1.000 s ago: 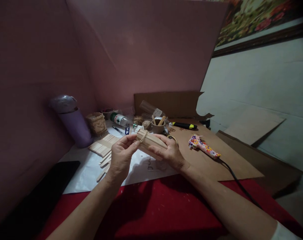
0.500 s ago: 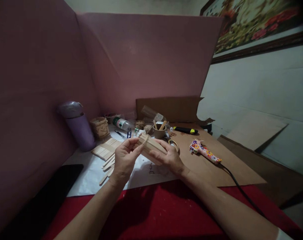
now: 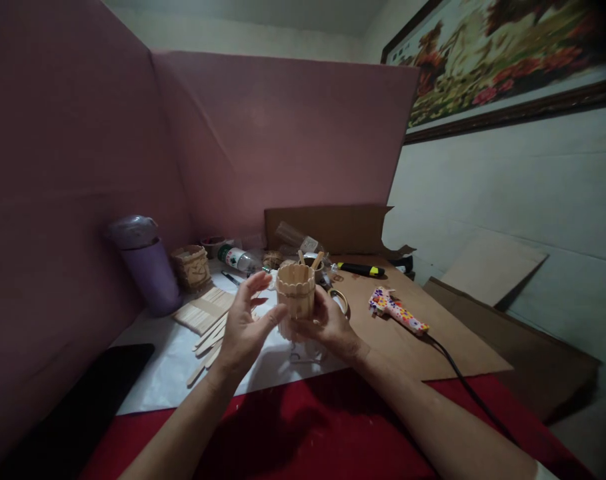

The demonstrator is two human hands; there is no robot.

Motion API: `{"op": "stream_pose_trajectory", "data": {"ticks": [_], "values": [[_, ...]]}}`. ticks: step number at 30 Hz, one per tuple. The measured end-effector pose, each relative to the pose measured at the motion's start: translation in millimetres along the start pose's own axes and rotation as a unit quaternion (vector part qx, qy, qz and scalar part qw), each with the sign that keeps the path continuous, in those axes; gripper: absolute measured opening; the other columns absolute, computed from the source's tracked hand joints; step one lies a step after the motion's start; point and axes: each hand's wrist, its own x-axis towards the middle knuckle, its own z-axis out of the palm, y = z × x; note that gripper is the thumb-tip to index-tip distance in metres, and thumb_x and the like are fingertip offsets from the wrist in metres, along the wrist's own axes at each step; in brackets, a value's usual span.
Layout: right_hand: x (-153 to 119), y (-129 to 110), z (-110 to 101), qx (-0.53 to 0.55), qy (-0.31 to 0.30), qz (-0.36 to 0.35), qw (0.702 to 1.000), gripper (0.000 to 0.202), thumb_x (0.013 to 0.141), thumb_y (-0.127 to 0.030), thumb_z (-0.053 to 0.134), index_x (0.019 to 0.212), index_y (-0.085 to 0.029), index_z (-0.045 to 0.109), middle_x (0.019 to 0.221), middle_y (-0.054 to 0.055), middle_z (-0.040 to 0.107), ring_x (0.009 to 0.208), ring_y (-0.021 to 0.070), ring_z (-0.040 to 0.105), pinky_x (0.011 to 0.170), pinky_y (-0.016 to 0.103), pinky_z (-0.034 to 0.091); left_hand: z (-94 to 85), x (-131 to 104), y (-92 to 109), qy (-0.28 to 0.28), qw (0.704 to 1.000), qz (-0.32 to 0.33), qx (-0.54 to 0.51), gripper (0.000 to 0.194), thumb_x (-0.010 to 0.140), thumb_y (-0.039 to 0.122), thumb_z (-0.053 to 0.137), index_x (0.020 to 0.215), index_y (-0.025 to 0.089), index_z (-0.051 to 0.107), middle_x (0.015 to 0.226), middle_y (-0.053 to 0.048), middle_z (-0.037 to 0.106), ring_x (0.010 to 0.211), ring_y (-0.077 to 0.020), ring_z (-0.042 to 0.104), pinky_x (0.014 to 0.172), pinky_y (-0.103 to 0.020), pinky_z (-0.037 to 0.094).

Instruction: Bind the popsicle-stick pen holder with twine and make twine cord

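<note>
A round cup made of wooden craft sticks is held upright above the white sheet, its open rim facing up. My right hand grips it from the right, with the thumb across its lower front. At its left side is my left hand, fingers apart and curved, the thumb tip close to the cup; whether it touches is unclear. Loose craft sticks and a banded bundle of sticks lie left of my left hand.
A purple tumbler, a woven-looking pot and a plastic bottle stand or lie at the back left. On the brown cardboard are a black-yellow cutter and a flowered glue gun with its cord. A tape roll lies behind my right hand.
The stick cup has turned from lying tilted sideways to upright. My left hand has let go and opened, while my right hand keeps its hold. The camera view has shifted slightly.
</note>
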Motion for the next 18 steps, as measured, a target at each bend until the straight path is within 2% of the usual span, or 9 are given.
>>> {"op": "stream_pose_trajectory", "data": {"ticks": [4,8,10,12,15,18], "values": [[-4.4,-4.2,6.0,-0.028,-0.051,0.001,0.998,0.063,0.065,-0.036,0.076,0.118,-0.021,0.046,0.109,0.008,0.060,0.097,0.0225,0.060,0.078,0.033,0.052,6.7,-2.9,-3.2,-0.075,0.994,-0.054,-0.063,0.067,0.065,0.028,0.076,0.125,0.021,0.046,0.123,-0.010,0.056,0.113,-0.0263,0.052,0.093,-0.037,0.041],[-5.0,-4.2,6.8,-0.123,-0.044,-0.067,0.989,0.073,0.063,-0.036,0.078,0.125,-0.018,0.043,0.123,0.012,0.053,0.110,0.0261,0.054,0.092,0.039,0.046,10.9,-4.8,-2.5,-0.043,0.996,-0.064,-0.053,0.067,0.057,0.023,0.080,0.116,0.020,0.049,0.113,-0.007,0.060,0.102,-0.0229,0.057,0.087,-0.032,0.045],[-5.1,-3.2,6.8,-0.167,-0.022,-0.102,0.980,0.080,0.065,-0.035,0.076,0.132,-0.017,0.036,0.131,0.015,0.048,0.116,0.0271,0.050,0.099,0.041,0.042,13.0,-5.7,-2.1,-0.015,0.997,-0.065,-0.044,0.075,0.051,0.019,0.082,0.117,0.019,0.046,0.111,-0.006,0.059,0.098,-0.0213,0.058,0.085,-0.031,0.046],[-5.8,-2.3,7.6,-0.192,-0.001,-0.127,0.973,0.080,0.069,-0.037,0.072,0.135,-0.016,0.032,0.134,0.017,0.045,0.119,0.0275,0.048,0.100,0.042,0.040,14.7,-6.9,-0.8,-0.018,0.995,-0.090,-0.040,0.086,0.048,0.018,0.082,0.123,0.018,0.040,0.111,-0.007,0.058,0.096,-0.0220,0.058,0.084,-0.031,0.047],[-6.1,-2.6,8.5,-0.182,-0.003,-0.113,0.977,0.076,0.069,-0.038,0.071,0.133,-0.016,0.036,0.127,0.016,0.052,0.109,0.0269,0.056,0.092,0.040,0.047,14.6,-7.8,2.4,-0.066,0.986,-0.145,-0.055,0.096,0.050,0.020,0.081,0.133,0.017,0.033,0.116,-0.010,0.056,0.102,-0.0257,0.057,0.086,-0.035,0.047],[-3.8,-3.9,7.5,-0.135,-0.032,-0.066,0.988,0.071,0.068,-0.036,0.073,0.129,-0.019,0.041,0.120,0.011,0.058,0.101,0.0241,0.060,0.086,0.036,0.051,11.5,-6.2,3.2,-0.110,0.978,-0.150,-0.092,0.077,0.056,0.021,0.078,0.126,0.017,0.044,0.120,-0.011,0.056,0.110,-0.0272,0.053,0.093,-0.036,0.043]]}}
